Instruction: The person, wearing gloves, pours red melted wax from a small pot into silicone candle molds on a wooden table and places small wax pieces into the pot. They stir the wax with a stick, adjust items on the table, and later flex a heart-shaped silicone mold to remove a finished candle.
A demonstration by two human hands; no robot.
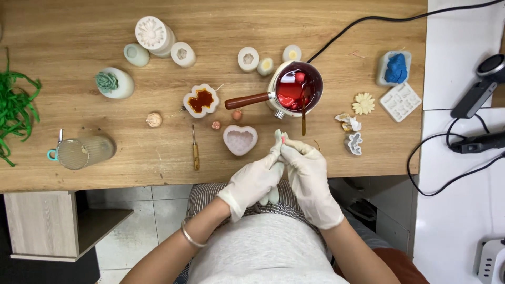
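Wooden bench (79, 168) carries many small things. A pot (294, 87) with red liquid stands near the middle, its brown handle pointing to the left, and a thin stick leans out over its front rim. A black cable (368, 21) runs from behind the pot to the right. Just in front of the pot lies a heart mould (240, 140), pale pink, and to its left an awl (195, 147) with a wooden handle lies along the bench. Further left there is a mould with amber filling (201, 100), a mesh cup (84, 151) lying on its side, and green strands (13, 105) at the bench edge. At the back stand several white moulds, the tallest one with a flower top (152, 34). On the right side are a blue mould (395, 68), a cream flower (363, 103) and a flat white tray mould (401, 101). Both hands wear white gloves and meet at the near edge of the bench, between the heart mould and a small clear mould (354, 143); nothing lies between them and the pot except the stick. The left hand (252, 181) comes from below, its grip closed around a small white mould (278, 138) that stands upright. The right hand (307, 173) bends over it, its fingertips pressed together on the top of the mould, where a small pink spot shows. A bracelet (189, 237) is on the left wrist.
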